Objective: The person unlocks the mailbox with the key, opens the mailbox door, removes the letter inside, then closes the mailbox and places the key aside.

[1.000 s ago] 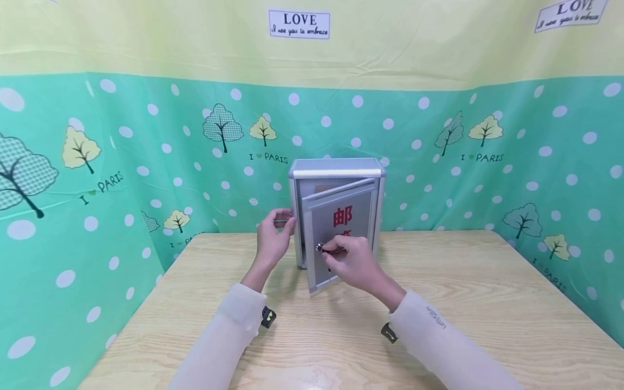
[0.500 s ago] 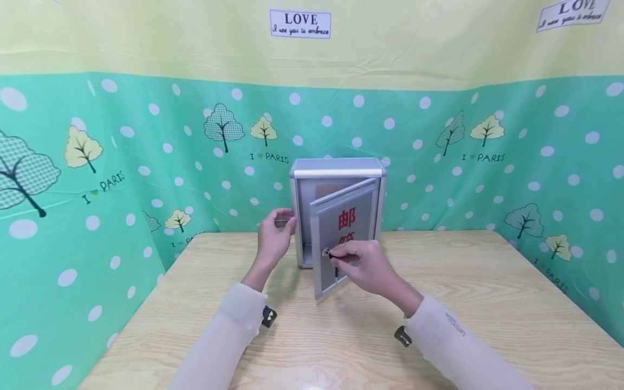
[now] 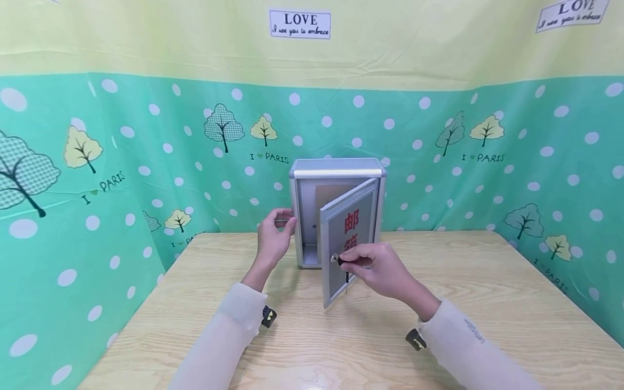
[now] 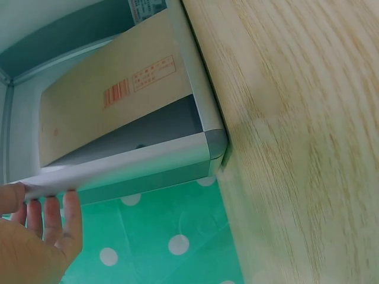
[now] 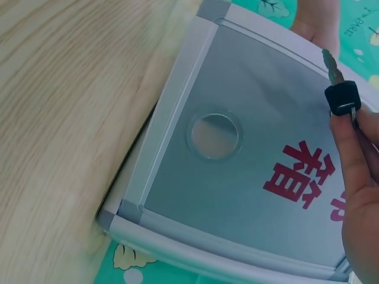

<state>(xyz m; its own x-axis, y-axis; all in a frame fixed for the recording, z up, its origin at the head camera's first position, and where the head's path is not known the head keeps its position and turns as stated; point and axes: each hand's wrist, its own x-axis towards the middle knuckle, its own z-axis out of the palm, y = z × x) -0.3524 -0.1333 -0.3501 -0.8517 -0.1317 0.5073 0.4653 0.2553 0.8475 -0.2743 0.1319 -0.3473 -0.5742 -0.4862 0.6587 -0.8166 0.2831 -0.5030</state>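
Observation:
A silver metal mailbox [image 3: 336,165] stands upright on the table, its door [image 3: 335,235] swung partway out, hinged at the right. My left hand [image 3: 274,238] holds the box's left edge; in the left wrist view its thumb lies on the front rim and its fingers on the outer side. My right hand [image 3: 382,268] pinches a black-headed key [image 3: 342,261] at the door's lock [image 3: 335,258]. A second key [image 5: 342,97] dangles beside the fingers in the right wrist view. Inside the box leans a brown envelope [image 4: 112,89] with red print.
The wooden table [image 3: 273,346] spreads out around the box. A green and yellow curtain [image 3: 170,130] with dots and trees hangs behind and at both sides. The door bears red characters [image 5: 299,174] and a round clear window [image 5: 214,136].
My right hand has drawn the door further out, towards me and to the right, and more of the box's inside and the envelope shows. The left hand stays at the left edge.

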